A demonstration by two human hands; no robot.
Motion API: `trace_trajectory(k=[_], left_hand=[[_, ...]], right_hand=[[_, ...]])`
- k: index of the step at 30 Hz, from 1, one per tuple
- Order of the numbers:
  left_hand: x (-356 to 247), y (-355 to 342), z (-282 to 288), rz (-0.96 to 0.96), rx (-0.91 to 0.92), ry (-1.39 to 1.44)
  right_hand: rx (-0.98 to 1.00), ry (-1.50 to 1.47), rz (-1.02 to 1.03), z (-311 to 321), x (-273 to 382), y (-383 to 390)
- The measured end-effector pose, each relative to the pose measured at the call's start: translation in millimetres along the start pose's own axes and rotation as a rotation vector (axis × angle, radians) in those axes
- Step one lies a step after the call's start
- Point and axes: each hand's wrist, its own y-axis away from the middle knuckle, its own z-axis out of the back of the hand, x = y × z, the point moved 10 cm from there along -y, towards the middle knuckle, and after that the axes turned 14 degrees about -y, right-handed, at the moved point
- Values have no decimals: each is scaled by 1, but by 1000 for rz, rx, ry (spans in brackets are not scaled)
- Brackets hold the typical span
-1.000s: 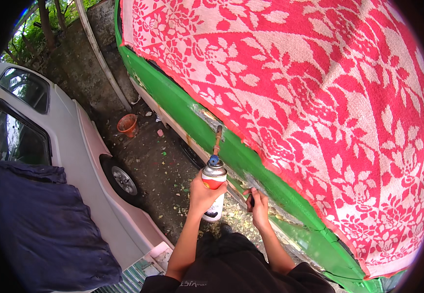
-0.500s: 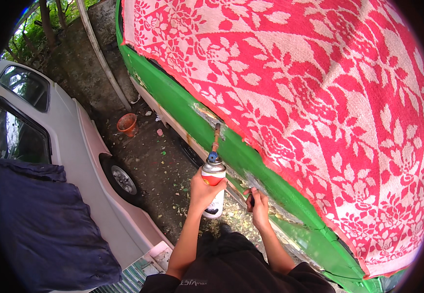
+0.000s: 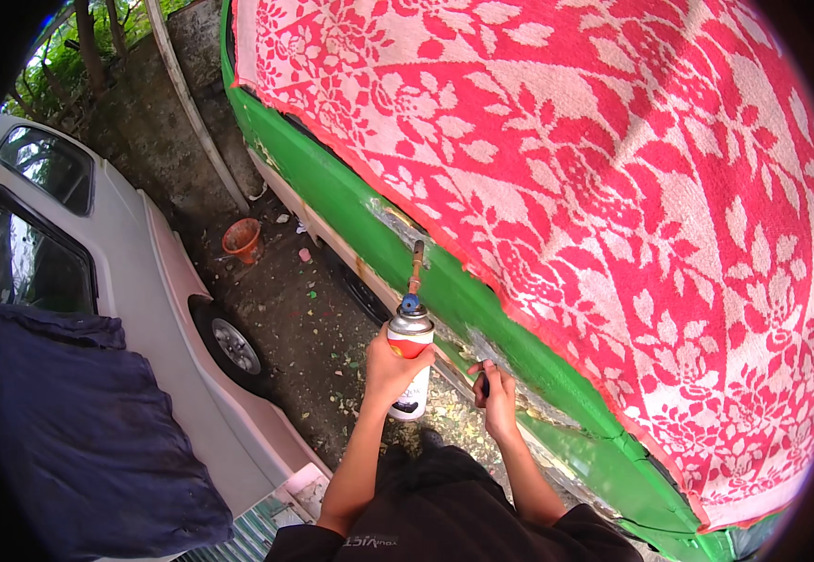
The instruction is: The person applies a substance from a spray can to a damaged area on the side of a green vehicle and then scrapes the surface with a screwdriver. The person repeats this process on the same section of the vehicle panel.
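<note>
My left hand (image 3: 390,368) grips a white-and-red gas canister (image 3: 411,384) with a blowtorch head and metal nozzle (image 3: 416,267) on top. The nozzle points toward a scraped, bare patch (image 3: 390,215) on the green car body (image 3: 323,173); whether it touches cannot be told, and no flame is visible. To the canister's right, my right hand (image 3: 493,391) is curled round a small dark object, too hidden to name, beside another flaking patch lower on the green panel.
A red-and-pink floral cloth (image 3: 557,169) covers the green car's top. At left stands a pale car (image 3: 154,309), with dark cloth (image 3: 79,431) draped on it. Between them are an orange pot (image 3: 243,240) and paint flakes on the ground (image 3: 304,309). A pole (image 3: 196,112) leans by the back wall.
The torch has shifted very slightly in my left hand's grip, its nozzle a little to the left of where it was a second ago. Otherwise almost nothing has moved.
</note>
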Motion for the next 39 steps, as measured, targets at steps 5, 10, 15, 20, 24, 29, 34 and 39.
trace_trajectory(k=[5, 10, 15, 20, 24, 29, 34, 39], left_hand=[[8, 3, 1, -9, 14, -30], [-4, 9, -8, -50, 27, -46], [5, 8, 4, -62, 1, -75], [0, 8, 7, -67, -17, -72], [9, 10, 5, -26, 4, -23], [8, 14, 6, -66, -10, -56], [15, 16, 1, -71, -6, -49], [5, 19, 0, -63, 13, 13]], right_hand=[[-26, -2, -24, 3, -3, 4], [-32, 1, -33, 3, -4, 4], [-20, -7, -15, 2, -1, 5], [-26, -3, 2, 4, -1, 4], [-17, 16, 38, 2, 6, 4], [-78, -31, 156, 0, 50, 1], [-195, -332, 191, 6, 71, -14], [-243, -368, 238, 5, 80, -12]])
